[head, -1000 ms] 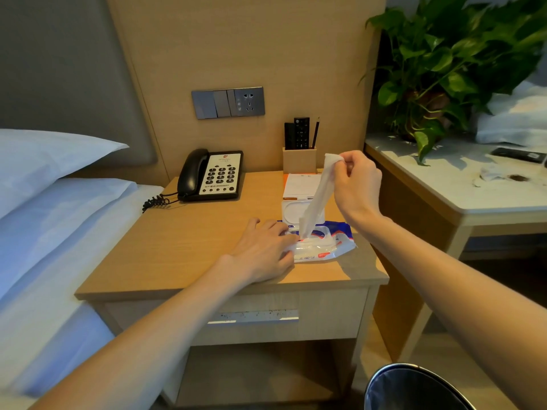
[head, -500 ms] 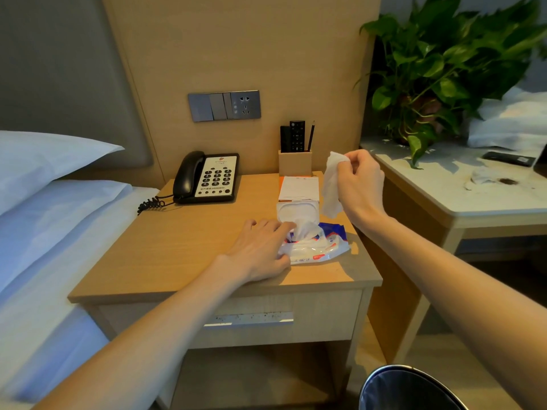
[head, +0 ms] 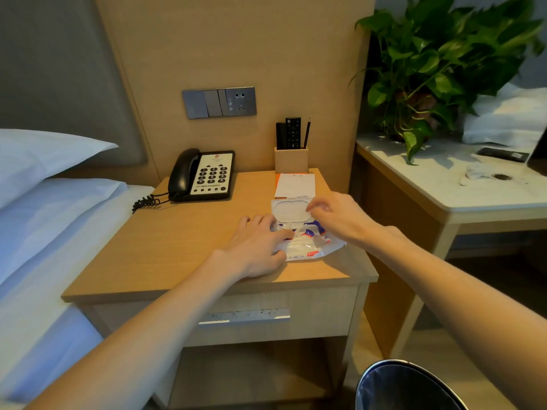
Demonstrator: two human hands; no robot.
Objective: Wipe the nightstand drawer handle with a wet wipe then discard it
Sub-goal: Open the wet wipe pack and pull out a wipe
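Observation:
The wet wipe pack [head: 310, 251], white with blue and red print, lies on the nightstand [head: 177, 241] with its white lid [head: 291, 209] flipped open. My left hand [head: 257, 247] presses on the pack's left end and holds it down. My right hand [head: 337, 216] hovers low over the pack, fingertips pinched at the lid's right edge. The pulled wet wipe is not clearly visible; it may be hidden under that palm. The silvery, speckled drawer handle [head: 244, 316] runs along the drawer front below.
A black phone [head: 204, 176], a notepad [head: 294, 184] and a wooden holder [head: 291, 159] with remotes stand at the back. A dark waste bin [head: 408, 389] sits at the lower right. The bed [head: 44, 217] is on the left, a desk with a plant [head: 438, 69] on the right.
My right hand, which held the pulled wipe up above the pack, has dropped down onto the pack by its lid. The left hand stays on the pack.

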